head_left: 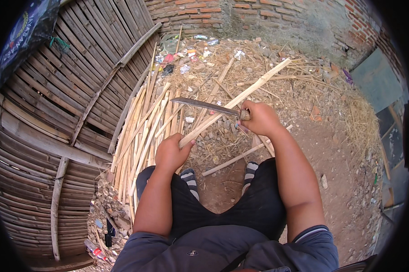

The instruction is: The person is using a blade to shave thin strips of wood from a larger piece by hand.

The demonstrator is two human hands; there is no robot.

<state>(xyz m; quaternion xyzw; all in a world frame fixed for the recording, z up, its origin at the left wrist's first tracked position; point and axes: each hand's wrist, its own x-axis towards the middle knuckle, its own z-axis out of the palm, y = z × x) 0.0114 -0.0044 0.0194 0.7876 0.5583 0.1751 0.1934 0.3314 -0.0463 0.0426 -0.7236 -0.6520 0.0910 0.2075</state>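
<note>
Step in hand looks like trimming or shaping one strip with the blade; next move likely calls for a firm left hold, the cutting edge set flat along the wood, and left fingers kept out of its path. Right hand: fingers wrapped round the handle of a long, dark, narrow metal knife, tip pointing to the ground's left edge. Left hand: curled round the near end of a long, pale, flat wooden strip, thumb along the top side. Strip runs from that grip out toward the ground's far edge, angled right. Knife crosses it near the handle end; can't tell from this view whether the two touch or the blade is just above. Further out: a loose pale stick lies on the brown dirt ground, in front of the person's feet. A heap of similar pale strips lies along the ground's left edge, beside a slatted bamboo wall. Straw and litter cover the far part, up to a red-and-grey brick wall.
</note>
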